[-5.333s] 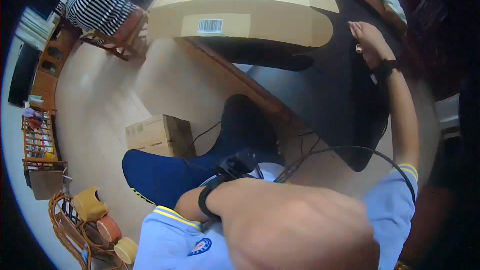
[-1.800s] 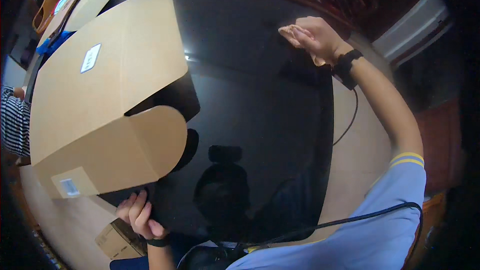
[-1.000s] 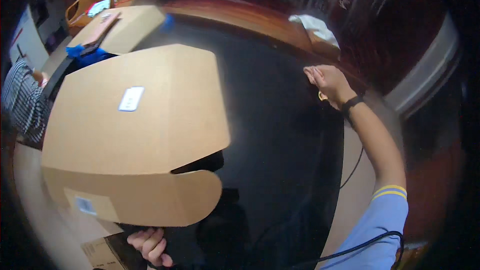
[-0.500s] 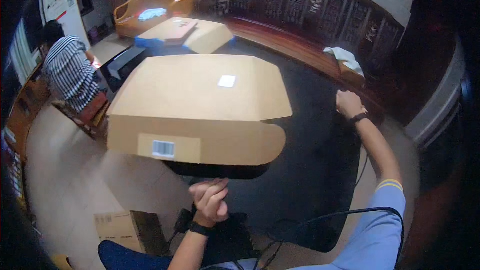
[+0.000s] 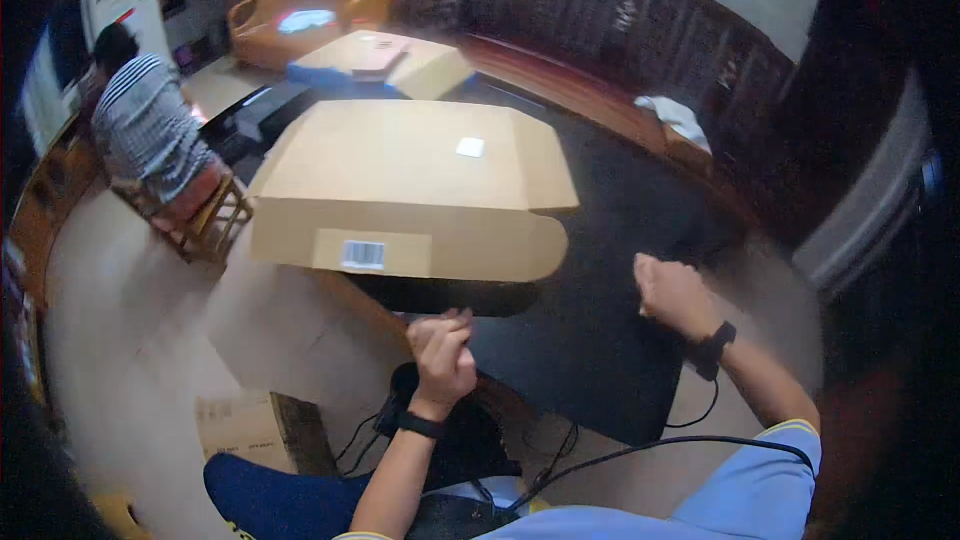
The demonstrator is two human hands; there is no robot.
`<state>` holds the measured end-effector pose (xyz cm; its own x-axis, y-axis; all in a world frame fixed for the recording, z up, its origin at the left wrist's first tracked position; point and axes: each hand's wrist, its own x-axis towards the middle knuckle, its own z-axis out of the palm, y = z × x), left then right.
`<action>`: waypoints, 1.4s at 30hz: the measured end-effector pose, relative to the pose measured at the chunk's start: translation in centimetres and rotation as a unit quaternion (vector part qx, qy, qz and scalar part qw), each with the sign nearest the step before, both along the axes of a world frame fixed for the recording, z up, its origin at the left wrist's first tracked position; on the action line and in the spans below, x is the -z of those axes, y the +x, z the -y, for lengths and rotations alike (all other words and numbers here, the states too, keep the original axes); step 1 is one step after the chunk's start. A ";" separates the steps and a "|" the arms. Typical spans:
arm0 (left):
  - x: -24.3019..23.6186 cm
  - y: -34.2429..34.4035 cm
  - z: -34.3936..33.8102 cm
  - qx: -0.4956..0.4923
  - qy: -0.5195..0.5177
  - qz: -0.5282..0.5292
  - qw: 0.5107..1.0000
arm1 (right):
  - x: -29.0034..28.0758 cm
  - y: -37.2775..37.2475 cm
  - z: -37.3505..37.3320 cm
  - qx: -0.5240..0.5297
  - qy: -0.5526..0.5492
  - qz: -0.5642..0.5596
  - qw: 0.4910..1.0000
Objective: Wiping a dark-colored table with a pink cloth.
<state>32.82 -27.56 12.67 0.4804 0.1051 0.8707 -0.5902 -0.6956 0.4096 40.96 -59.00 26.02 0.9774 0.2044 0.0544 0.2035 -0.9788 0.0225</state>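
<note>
My left hand (image 5: 443, 355) is closed with its fingers curled, just past the table's near edge and below the open cardboard box (image 5: 405, 155). Anything inside those fingers is hidden. Over the right part of the black table (image 5: 620, 370), my right hand (image 5: 678, 292) is curled closed, apart from the box; what it holds, if anything, does not show. The box has a wide front flap with a barcode label (image 5: 363, 255) and a small white sticker (image 5: 470, 147) on its large panel. A dark shape lies in shadow under the flap.
A cable (image 5: 640, 440) runs across my lap. On the floor at lower left stands another carton (image 5: 238, 430). A person in a striped top (image 5: 150, 125) sits on a stool at far left. Behind the box lies a second box (image 5: 435, 70); a white cloth (image 5: 675, 118) rests at far right.
My right hand has come nearer and to the left, still curled. My left hand has risen slightly and shifted right. The view has moved, and the box sits a little higher in it.
</note>
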 end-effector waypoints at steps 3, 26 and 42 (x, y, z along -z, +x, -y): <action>-1.5 -0.8 -0.3 0.002 -0.016 -0.019 1.000 | -2.8 -6.6 -3.4 -0.049 0.143 -0.088 0.985; -0.3 -2.1 -1.0 -0.051 0.069 -0.014 0.996 | 2.3 13.9 -2.3 -0.130 0.319 -0.010 0.939; -0.8 -2.3 -2.0 -0.034 0.111 -0.011 0.993 | 2.5 29.2 -1.6 -0.060 -0.064 0.104 0.991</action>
<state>30.57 -25.58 13.44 0.4984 -0.0552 0.8652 -0.5317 -0.8077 0.2547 70.13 -57.39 23.49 0.9161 0.3366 0.2180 0.2963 -0.9344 0.1977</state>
